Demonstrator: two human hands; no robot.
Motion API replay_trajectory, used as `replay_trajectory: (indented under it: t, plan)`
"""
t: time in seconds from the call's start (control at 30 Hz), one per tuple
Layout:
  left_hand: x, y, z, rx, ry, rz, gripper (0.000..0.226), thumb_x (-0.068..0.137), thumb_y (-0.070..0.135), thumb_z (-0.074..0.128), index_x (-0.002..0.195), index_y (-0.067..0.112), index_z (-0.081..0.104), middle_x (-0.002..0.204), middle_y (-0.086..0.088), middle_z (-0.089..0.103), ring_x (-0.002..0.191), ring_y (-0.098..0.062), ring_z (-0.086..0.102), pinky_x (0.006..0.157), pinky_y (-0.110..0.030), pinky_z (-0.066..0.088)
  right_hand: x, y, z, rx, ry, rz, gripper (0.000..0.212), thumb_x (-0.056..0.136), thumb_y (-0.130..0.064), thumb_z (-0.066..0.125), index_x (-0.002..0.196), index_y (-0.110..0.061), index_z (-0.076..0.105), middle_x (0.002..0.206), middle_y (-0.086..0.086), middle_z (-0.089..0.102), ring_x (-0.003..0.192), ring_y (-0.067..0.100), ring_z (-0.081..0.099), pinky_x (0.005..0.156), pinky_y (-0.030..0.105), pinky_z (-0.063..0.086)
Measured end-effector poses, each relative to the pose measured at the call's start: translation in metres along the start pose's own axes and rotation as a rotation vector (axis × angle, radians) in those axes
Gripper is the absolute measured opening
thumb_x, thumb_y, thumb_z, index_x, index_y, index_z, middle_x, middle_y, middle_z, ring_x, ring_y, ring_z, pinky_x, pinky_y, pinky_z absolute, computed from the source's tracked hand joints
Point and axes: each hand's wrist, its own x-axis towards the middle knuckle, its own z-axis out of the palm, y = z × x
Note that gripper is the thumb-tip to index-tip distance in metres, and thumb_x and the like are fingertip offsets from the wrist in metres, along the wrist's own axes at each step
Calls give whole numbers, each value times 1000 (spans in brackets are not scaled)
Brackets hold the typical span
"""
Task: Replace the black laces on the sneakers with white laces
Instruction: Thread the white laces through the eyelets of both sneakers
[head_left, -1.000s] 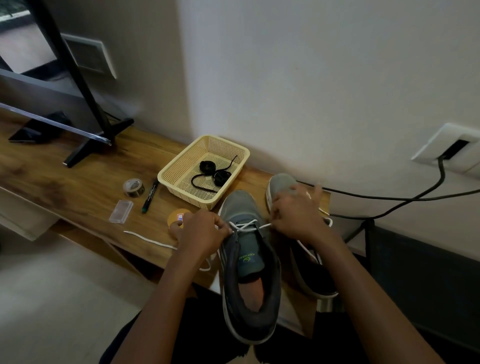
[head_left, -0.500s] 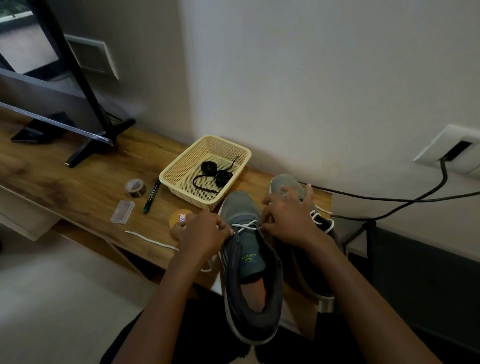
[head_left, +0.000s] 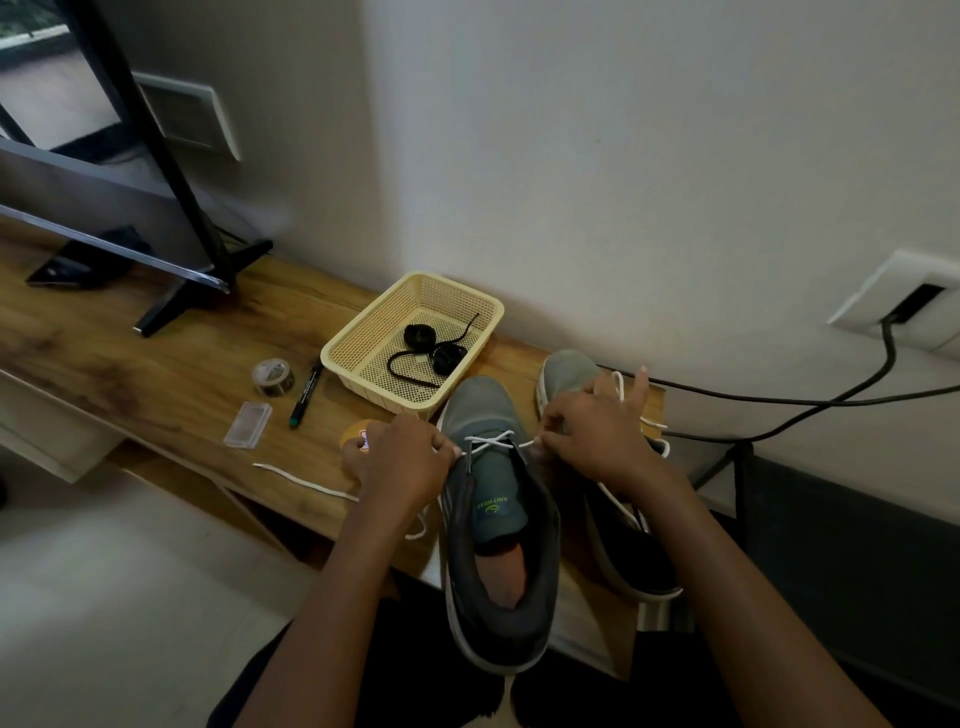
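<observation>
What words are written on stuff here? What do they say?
"KNIT WEAR": green print on the tongue of the near sneaker, upside down from this view.
Marker pen: print on its barrel, too small to read.
Orange round thing with a label: blurred, mostly behind the left hand.

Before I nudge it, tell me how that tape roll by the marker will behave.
The tape roll looks small and hollow, so probably light. It seems to lie on its flat side, so it would likely slide, not roll, maybe bumping the marker beside it.
</observation>
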Motion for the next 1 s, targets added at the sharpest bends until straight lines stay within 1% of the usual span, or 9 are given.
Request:
replay_trajectory:
  t: [0.1, 0.2, 0.33, 0.4, 0.47, 0.57, 0.73, 0.87, 1.0]
  plan:
    - [-1, 3, -2, 19, 32, -9, 29, 89, 41, 60, 65, 26, 64, 98, 3, 64, 121, -22, 38, 101, -42, 21, 2, 0, -12, 84, 4, -6, 15, 90, -33, 57, 94, -25, 68, 102, -6, 64, 127, 18, 37, 111, 55, -9]
    - [-5, 14, -6, 1, 65, 34, 20, 90, 40, 59, 88, 26, 72, 104, 2, 62, 121, -24, 38, 102, -42, 24, 3, 0, -28, 328, 29, 4, 9, 83, -29, 66, 84, -22, 71, 89, -11, 67, 101, 8, 53, 113, 54, 2]
    - [-8, 38, -16, -455, 56, 329, 17, 79, 50, 59, 92, 42, 67, 109, 10, 58, 119, -20, 47, 104, -49, 33, 2, -4, -56, 576, 62, -22, 9, 74, -26, 76, 67, -26, 69, 58, -19, 60, 75, -1, 52, 108, 46, 21]
    - [-16, 54, -28, -622, 28, 476, 13, 80, 45, 63, 90, 52, 59, 106, 20, 56, 117, -13, 50, 105, -47, 36, 0, -6, -71, 717, 109, -64, 13, 69, -23, 78, 61, -28, 70, 54, -22, 60, 70, -1, 53, 105, 49, 30]
    - [-22, 66, -39, -670, 58, 547, 15, 78, 47, 64, 90, 54, 58, 109, 22, 57, 119, -12, 49, 105, -45, 36, -4, -7, -85, 811, 168, -117, 15, 67, -19, 77, 66, -33, 70, 59, -21, 64, 70, -3, 55, 102, 55, 33]
    - [-30, 77, -54, -722, 182, 607, 7, 78, 44, 68, 84, 43, 64, 109, 17, 61, 115, -13, 51, 100, -46, 40, -16, -8, -106, 869, 256, -169, 9, 67, -20, 77, 67, -28, 71, 67, -12, 69, 71, -4, 54, 100, 55, 34]
    - [-48, 90, -74, -642, 301, 718, 13, 72, 63, 49, 75, 52, 54, 104, 32, 54, 117, -16, 48, 98, -54, 37, -40, -6, -137, 967, 339, -258, 14, 70, -12, 77, 66, -24, 70, 72, -3, 69, 80, 6, 55, 80, 25, 43]
    - [-62, 99, -83, -687, 358, 814, 5, 80, 54, 50, 84, 52, 53, 103, 33, 51, 116, -15, 47, 97, -46, 39, -53, -5, -152, 1041, 397, -342, 12, 71, -11, 78, 72, -21, 72, 73, -4, 68, 81, 12, 57, 74, 25, 45]
    - [-65, 104, -86, -692, 459, 840, 17, 86, 49, 49, 94, 40, 60, 106, 23, 57, 114, -16, 48, 94, -34, 38, -64, -9, -165, 1160, 450, -460, 13, 65, -15, 79, 72, -23, 72, 75, -6, 70, 81, 11, 63, 77, 26, 50]
